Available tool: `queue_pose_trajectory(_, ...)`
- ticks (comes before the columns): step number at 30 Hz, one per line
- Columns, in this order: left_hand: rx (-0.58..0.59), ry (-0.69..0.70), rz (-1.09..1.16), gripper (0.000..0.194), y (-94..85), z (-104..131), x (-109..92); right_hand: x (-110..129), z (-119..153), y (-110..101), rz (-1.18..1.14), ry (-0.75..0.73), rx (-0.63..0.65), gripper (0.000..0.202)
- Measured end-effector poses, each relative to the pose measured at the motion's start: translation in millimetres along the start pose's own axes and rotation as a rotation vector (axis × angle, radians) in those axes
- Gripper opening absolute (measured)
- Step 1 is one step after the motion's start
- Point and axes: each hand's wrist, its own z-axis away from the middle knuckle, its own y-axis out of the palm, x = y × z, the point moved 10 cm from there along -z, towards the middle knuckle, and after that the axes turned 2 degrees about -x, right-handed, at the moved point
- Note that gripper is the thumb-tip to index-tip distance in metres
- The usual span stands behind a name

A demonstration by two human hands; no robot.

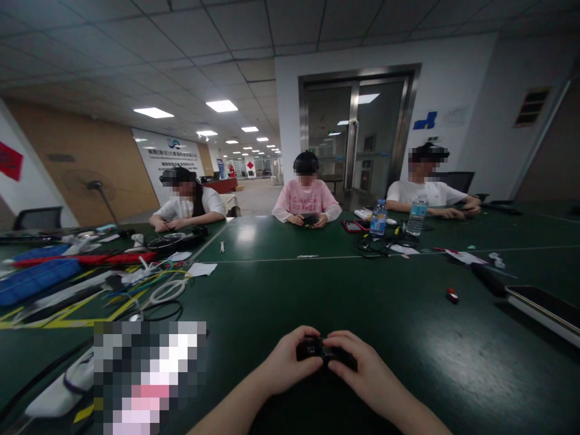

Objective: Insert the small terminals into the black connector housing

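Low in the middle of the head view, my left hand (286,365) and my right hand (365,368) meet over the green table. Between them is a small glossy black rounded object (310,347); its exact kind cannot be made out. My left thumb and fingers close on its left part. On the right, my other thumb and fingers pinch a dark part of it, so I cannot tell whether it is one piece or two. Fingers cover much of its surface.
On the green table (254,296), cables (167,292), a blue tray (38,281) and a power strip (61,386) lie left. A small red-black item (452,295) and a flat white-edged device (544,311) lie right. Two bottles (377,219) stand farther back. Three people sit opposite.
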Motion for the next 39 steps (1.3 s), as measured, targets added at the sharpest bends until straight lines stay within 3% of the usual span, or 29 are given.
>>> queue_pose_trajectory(5, 0.014, 0.031, 0.060, 0.035, -0.8, 0, -1, -8, 0, -1, -0.042, 0.040, -0.023, 0.038)
queue_pose_trajectory(17, -0.005, 0.022, 0.069, 0.050, -4.7, 1, -2, -5, -1, -3, -0.020, -0.003, -0.030, 0.020)
queue_pose_trajectory(22, -0.006, 0.069, 0.093, 0.043, -4.2, 1, -6, 2, -2, -2, -0.028, -0.044, -0.016, 0.018)
queue_pose_trajectory(31, 0.021, 0.063, 0.108, 0.030, 0.0, 0, -2, -6, -2, 0, 0.069, 0.035, -0.008, 0.025)
queue_pose_trajectory(39, 0.031, 0.069, 0.056, 0.027, -0.8, 2, -7, -2, -2, -1, 0.069, 0.014, 0.023, 0.023)
